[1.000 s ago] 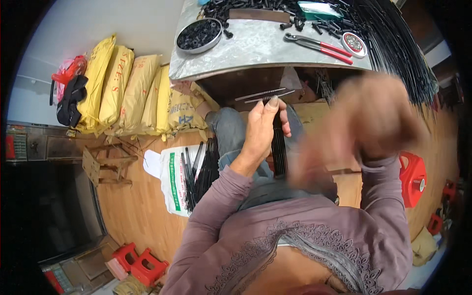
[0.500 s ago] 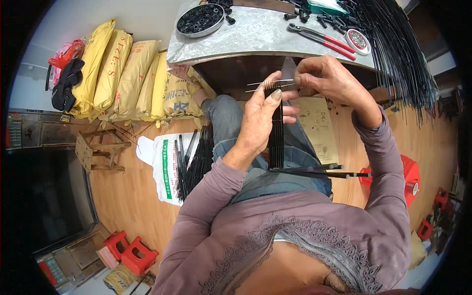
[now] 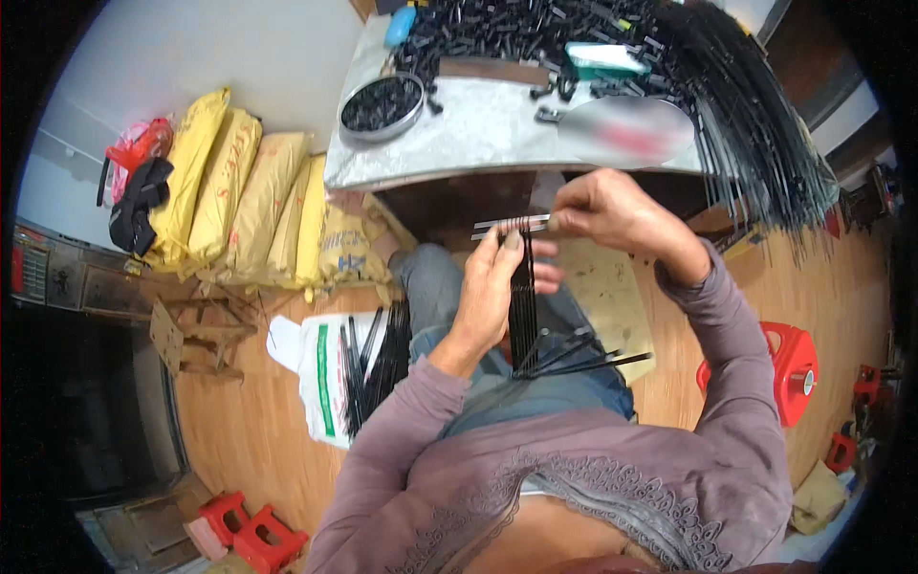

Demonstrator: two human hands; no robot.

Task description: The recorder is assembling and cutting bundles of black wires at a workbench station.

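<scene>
My left hand (image 3: pixel 490 287) is closed around the upper ends of a row of thin black rods (image 3: pixel 523 330) that hangs down over my lap. Two slim silver wires (image 3: pixel 488 231) lie crosswise at the top of this row, sticking out past my left thumb. Thumb and fingers of my right hand (image 3: pixel 612 212) pinch together at the right ends of the wires; any small piece between them is too small to make out. Several loose black rods (image 3: pixel 602 364) rest across my thighs, by the row's lower end.
Ahead stands a grey table (image 3: pixel 478 124) with a round tray (image 3: pixel 382 107) of small black parts, more black parts heaped behind, and long black rods (image 3: pixel 755 115) overhanging its right side. Yellow sacks (image 3: pixel 225 191) and a white bag (image 3: pixel 320 368) lie left; a red container (image 3: pixel 792 373) stands right.
The view has tilted up, so the table and hands sit lower in the picture. Both hands keep their places at the wires, and the loose rods on my lap have shifted slightly.
</scene>
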